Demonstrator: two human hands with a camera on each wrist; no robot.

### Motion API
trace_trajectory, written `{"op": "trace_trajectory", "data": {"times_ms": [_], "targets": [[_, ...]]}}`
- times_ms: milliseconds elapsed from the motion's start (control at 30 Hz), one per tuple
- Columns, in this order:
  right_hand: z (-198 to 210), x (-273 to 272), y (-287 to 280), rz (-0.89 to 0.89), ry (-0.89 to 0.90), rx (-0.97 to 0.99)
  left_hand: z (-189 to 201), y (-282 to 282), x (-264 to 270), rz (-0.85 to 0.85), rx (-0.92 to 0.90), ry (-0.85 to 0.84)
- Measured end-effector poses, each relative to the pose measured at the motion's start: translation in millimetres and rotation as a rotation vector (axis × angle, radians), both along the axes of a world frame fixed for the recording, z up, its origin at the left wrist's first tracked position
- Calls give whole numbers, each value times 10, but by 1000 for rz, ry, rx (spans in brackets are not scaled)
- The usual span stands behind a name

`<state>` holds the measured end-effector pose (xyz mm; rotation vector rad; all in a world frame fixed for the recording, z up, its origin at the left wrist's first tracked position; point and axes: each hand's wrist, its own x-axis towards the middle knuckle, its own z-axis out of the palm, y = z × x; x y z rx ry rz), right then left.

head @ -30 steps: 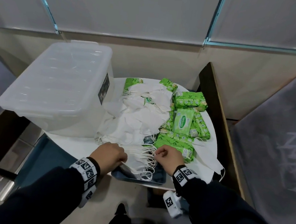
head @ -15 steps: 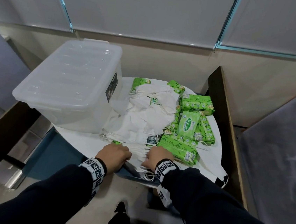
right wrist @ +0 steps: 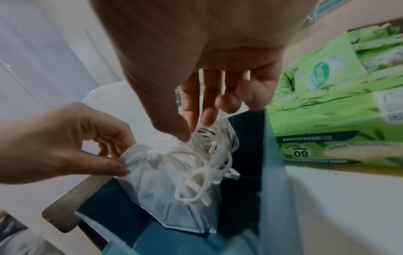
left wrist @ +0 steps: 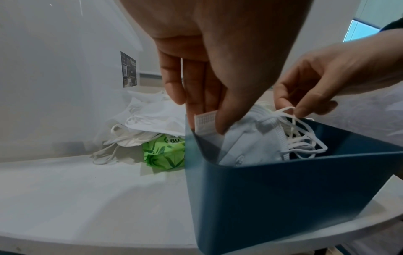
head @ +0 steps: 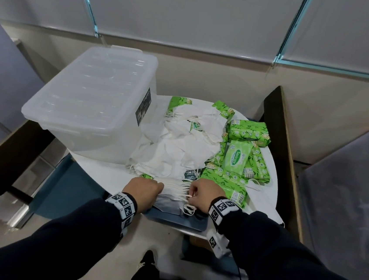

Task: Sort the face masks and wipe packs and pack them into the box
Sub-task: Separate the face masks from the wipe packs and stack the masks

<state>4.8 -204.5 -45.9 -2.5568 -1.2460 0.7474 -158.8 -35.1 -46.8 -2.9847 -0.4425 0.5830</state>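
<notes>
Pinching one end of a stack of face masks (left wrist: pixel 246 148), the left hand (left wrist: pixel 209 57) lowers it into the blue box (left wrist: pixel 283 198) at the bench (left wrist: pixel 76 198) edge; the right hand (left wrist: pixel 333 77) pinches its ear loops (left wrist: pixel 298 138). Beyond lie loose masks (head: pixel 178 143), green wipe packs (head: pixel 248 133) and a lidded clear bin (head: pixel 92 98).

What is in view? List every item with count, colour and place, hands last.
Storage box: one, clear plastic, lid on, table's left.
Loose face masks: a pile, count unclear, white, table centre.
Wipe packs: several, green, right of the pile.
Blue bin: one, at the near table edge.
Mask stack: white, inside the blue bin.
Table: one, white, round.
Left hand: pinches the mask stack's edge.
Right hand: pinches its ear loops.
</notes>
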Motion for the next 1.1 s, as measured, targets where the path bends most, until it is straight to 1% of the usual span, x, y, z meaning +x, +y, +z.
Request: {"op": "trace_trajectory", "data": {"times_ms": [67, 133, 200, 267, 333, 400, 433, 500, 567, 667, 733, 800, 867, 900, 1000, 1067, 1100], "targets": [[11, 58, -33, 2, 97, -6, 22, -6, 24, 11, -4, 12], [15, 73, -63, 3, 100, 32, 57, -16, 54, -10, 11, 16], [-6, 72, -81, -43, 130, 72, 87, -11, 78, -24, 25, 9], [-33, 63, -100, -80, 149, 76, 98, 8, 89, 5, -9, 2], [-79, 60, -132, -63, 128, 57, 108, 34, 111, 12, -41, 18], [-120, 56, -158, -48, 119, 54, 144, 61, 149, -24, -46, 43], [-137, 60, -170, -69, 142, 77, 163, 81, 173, -45, -49, 51], [-170, 97, -176, -157, 220, 169, 201, 155, 239, -44, -106, 45], [-180, 190, -144, -303, 306, 289, 245, 262, 339, 23, -259, 17], [-125, 446, -32, -569, 427, 439, 313, 431, 567, 90, -535, -91], [-98, 684, 89, -756, 522, 484, 325, 531, 772, 97, -618, -190], [-146, 949, 228, -937, 589, 512, 294, 626, 1018, 68, -603, -250], [-256, 1220, 385, -1087, 647, 536, 217, 714, 1279, -15, -545, -243], [-304, 1341, 470, -1136, 648, 530, 166, 759, 1407, -60, -516, -230], [-429, 1597, 725, -1182, 568, 448, -39, 882, 1699, -194, -354, -127], [-441, 1648, 878, -1162, 533, 379, -189, 946, 1795, -230, -231, -12], [-444, 1656, 937, -1141, 522, 338, -243, 970, 1820, -225, -199, 28]]}}
